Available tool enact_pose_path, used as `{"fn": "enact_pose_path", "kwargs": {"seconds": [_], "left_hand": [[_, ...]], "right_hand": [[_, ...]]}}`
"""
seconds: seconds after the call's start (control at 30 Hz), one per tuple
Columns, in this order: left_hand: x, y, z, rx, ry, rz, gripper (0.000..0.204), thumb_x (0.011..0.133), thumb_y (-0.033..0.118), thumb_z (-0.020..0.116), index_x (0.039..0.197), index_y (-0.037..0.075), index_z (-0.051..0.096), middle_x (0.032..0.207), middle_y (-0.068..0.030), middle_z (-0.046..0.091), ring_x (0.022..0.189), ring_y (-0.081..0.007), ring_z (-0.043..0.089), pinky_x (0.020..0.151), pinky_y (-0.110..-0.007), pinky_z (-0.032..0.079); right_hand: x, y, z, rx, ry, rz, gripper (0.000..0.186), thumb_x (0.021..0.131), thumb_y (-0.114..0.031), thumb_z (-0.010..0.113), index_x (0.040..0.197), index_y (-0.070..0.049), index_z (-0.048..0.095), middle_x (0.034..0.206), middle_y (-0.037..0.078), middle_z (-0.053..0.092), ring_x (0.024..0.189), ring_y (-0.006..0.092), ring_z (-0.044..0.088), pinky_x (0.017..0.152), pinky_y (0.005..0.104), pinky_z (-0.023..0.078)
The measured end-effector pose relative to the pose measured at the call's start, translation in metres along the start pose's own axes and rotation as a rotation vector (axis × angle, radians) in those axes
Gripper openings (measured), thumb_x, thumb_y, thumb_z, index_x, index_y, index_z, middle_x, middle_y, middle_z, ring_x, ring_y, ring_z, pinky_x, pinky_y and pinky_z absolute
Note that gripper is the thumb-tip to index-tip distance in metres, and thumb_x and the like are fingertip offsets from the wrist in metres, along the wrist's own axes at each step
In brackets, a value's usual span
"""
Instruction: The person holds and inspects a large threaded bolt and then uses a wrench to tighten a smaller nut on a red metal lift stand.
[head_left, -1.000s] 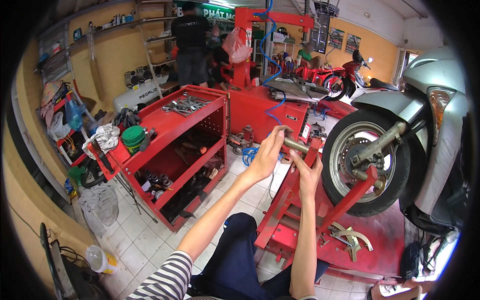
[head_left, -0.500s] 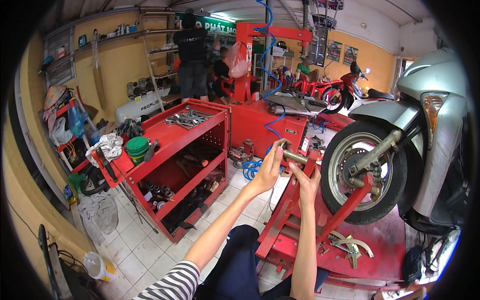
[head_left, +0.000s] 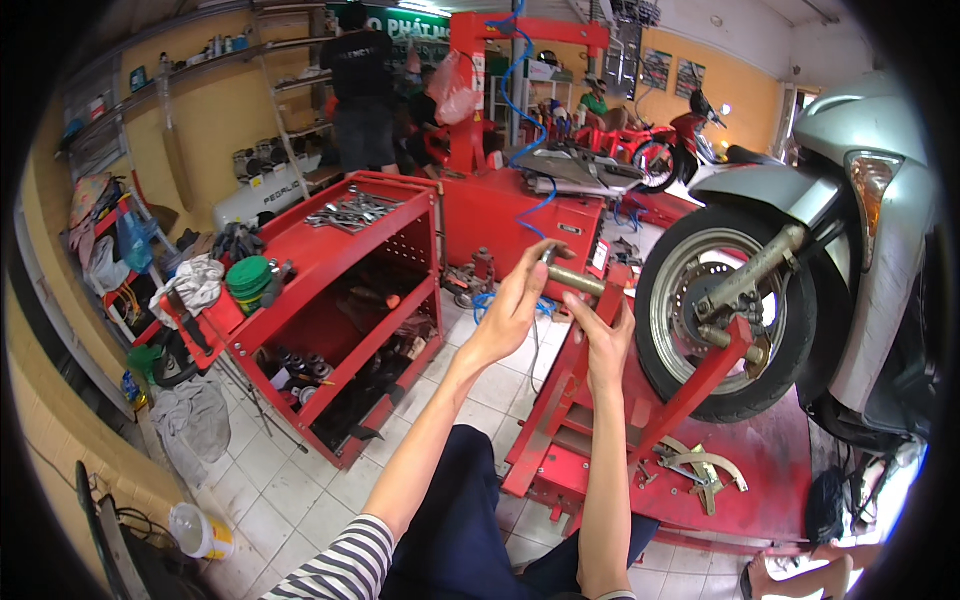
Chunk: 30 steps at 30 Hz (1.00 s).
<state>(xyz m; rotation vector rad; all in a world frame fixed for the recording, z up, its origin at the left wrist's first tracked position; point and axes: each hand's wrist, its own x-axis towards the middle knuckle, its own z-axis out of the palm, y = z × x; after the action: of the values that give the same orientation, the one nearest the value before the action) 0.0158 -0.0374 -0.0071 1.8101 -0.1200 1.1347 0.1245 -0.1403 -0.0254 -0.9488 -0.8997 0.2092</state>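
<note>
My left hand [head_left: 520, 300] has its fingers closed round the outer end of a brass-coloured threaded screw [head_left: 578, 280], which runs through the top of a red steel upright [head_left: 611, 297] on a wheel-clamp stand. My right hand [head_left: 607, 340] grips that upright, thumb raised just below the screw. Right of the hands, a scooter's front wheel [head_left: 665, 350] stands beside a second red arm [head_left: 700, 390] with another screw [head_left: 728, 340]. Loose curved metal parts [head_left: 715, 470] lie on the red platform [head_left: 770, 445] below.
A red tool cart [head_left: 285, 325] with wrenches stands left, a bucket [head_left: 200, 525] below it. Behind are a red machine [head_left: 470, 215], a blue coiled hose and parked motorbikes. People [head_left: 360, 100] are at the back; another person's bare legs [head_left: 800, 575] show at lower right.
The view has shifted slightly, so the surroundings sit higher and further left. My left hand has moved a little left at the screw's end; my right hand stays at the upright.
</note>
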Motion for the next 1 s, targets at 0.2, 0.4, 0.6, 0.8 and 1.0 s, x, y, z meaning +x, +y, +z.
{"fn": "enact_pose_path", "kwargs": {"seconds": [0.2, 0.4, 0.6, 0.8, 1.0], "left_hand": [[-0.001, -0.019, 0.020, 0.118, 0.347, 0.092, 0.057, 0.109, 0.043, 0.026, 0.125, -0.003, 0.054, 0.101, -0.0144, 0.064, 0.093, -0.0222, 0.060, 0.086, -0.034, 0.045], [-0.002, -0.021, 0.032, 0.115, 0.371, 0.086, 0.065, 0.108, 0.047, 0.019, 0.132, -0.006, 0.050, 0.111, -0.0175, 0.062, 0.103, -0.0245, 0.059, 0.094, -0.035, 0.043], [-0.006, -0.019, 0.023, 0.130, 0.277, 0.067, 0.065, 0.108, 0.048, 0.020, 0.137, -0.006, 0.044, 0.128, -0.0184, 0.055, 0.118, -0.0276, 0.054, 0.103, -0.037, 0.037], [-0.003, -0.024, 0.022, 0.205, 0.290, 0.053, 0.064, 0.108, 0.047, 0.020, 0.136, -0.004, 0.047, 0.127, -0.0200, 0.056, 0.119, -0.0312, 0.053, 0.104, -0.038, 0.035], [0.000, -0.023, 0.022, 0.181, 0.279, 0.140, 0.062, 0.109, 0.046, 0.018, 0.131, -0.002, 0.050, 0.116, -0.0144, 0.060, 0.108, -0.0247, 0.055, 0.097, -0.034, 0.038]], "right_hand": [[-0.002, -0.001, 0.005, 0.031, -0.013, 0.059, 0.034, 0.080, -0.014, 0.083, 0.104, 0.001, 0.064, 0.075, -0.001, 0.062, 0.057, 0.0041, 0.049, 0.050, 0.0221, 0.036], [-0.001, 0.000, -0.003, -0.060, -0.016, 0.086, 0.037, 0.080, -0.015, 0.083, 0.105, 0.003, 0.063, 0.081, 0.001, 0.063, 0.071, 0.0057, 0.053, 0.063, 0.0238, 0.043], [-0.001, -0.004, 0.003, -0.025, -0.002, 0.076, 0.033, 0.081, -0.012, 0.082, 0.103, 0.003, 0.063, 0.079, 0.001, 0.062, 0.069, 0.0050, 0.053, 0.060, 0.0226, 0.042], [0.001, -0.004, 0.005, 0.083, -0.005, 0.011, 0.028, 0.082, -0.007, 0.080, 0.099, 0.004, 0.060, 0.075, 0.003, 0.063, 0.053, 0.0045, 0.049, 0.045, 0.0225, 0.036], [0.001, -0.005, 0.007, 0.121, -0.033, -0.051, 0.031, 0.082, -0.006, 0.080, 0.103, 0.006, 0.061, 0.080, 0.005, 0.066, 0.055, 0.0056, 0.051, 0.045, 0.0226, 0.037]]}}
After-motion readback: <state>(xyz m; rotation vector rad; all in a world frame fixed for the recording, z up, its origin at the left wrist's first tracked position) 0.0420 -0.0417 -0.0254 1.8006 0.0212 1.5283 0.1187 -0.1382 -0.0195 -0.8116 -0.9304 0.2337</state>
